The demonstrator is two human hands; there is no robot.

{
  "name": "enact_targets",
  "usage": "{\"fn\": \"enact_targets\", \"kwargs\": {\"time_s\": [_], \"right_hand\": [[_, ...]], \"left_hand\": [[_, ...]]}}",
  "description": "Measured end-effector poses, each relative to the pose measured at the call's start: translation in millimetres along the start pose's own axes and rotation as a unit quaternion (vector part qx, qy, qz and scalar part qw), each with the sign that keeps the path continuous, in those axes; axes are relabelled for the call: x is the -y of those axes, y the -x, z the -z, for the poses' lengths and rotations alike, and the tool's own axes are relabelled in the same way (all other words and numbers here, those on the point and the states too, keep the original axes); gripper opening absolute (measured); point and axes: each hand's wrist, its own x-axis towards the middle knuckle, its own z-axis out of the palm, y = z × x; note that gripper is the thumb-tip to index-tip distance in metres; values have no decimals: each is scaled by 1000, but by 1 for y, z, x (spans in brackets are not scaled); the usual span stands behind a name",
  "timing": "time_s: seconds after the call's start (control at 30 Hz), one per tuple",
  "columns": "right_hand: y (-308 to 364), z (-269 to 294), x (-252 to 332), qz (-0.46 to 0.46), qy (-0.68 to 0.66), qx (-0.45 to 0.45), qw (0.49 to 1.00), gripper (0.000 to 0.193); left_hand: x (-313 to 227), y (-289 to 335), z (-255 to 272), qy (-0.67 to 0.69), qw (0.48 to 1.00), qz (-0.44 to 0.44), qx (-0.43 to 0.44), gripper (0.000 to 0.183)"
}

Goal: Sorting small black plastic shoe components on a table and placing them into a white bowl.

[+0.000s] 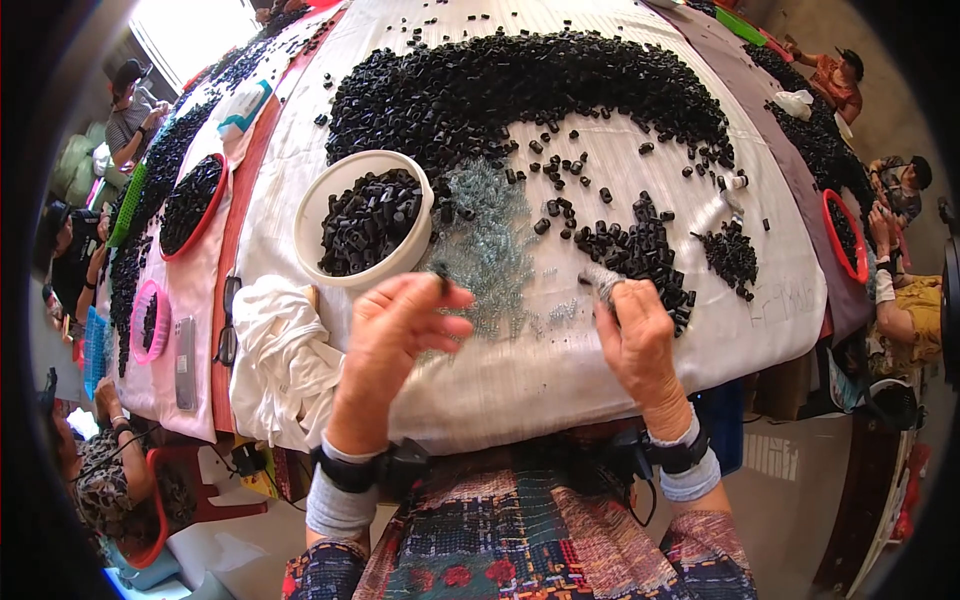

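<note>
— Nearest, 6 o'clock: patterned clothing [490, 545]. Lettering?
— Faint handwriting [785, 310], 3 o'clock, on creased white cloth [530, 385].
— Fingers?
— Left hand [395, 325], 9 o'clock: pinched on small black piece [440, 274]. Right hand [640, 335], 3 o'clock: curled at grey wrapping [603, 281]; held or worn, impossible to make out.
— Room?
— Bare toward 6 o'clock edge; round tub [345, 279], 10 o'clock.
</note>
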Motion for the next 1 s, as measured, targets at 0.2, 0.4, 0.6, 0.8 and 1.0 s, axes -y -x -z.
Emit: {"fn": "enact_targets", "kwargs": {"time_s": [0.2, 0.4, 0.6, 0.8, 1.0], "right_hand": [[-17, -12, -19, 31, 90, 57, 994, 26], [-23, -23, -24, 44, 122, 98, 987, 27], [-21, -25, -24, 43, 134, 111, 984, 36], [-20, -13, 9, 64, 5, 79, 995, 36], [-16, -12, 43, 123, -209, 134, 961, 49]], "left_hand": [[-40, -32, 40, 55, 992, -44, -103, 27], [-51, -29, 46, 55, 991, -56, -106, 30], [-18, -7, 9, -15, 1000, 13, 11, 24], [26, -1, -20, -41, 989, 121, 78, 23], [42, -4, -16, -64, 973, 149, 165, 23]]}}
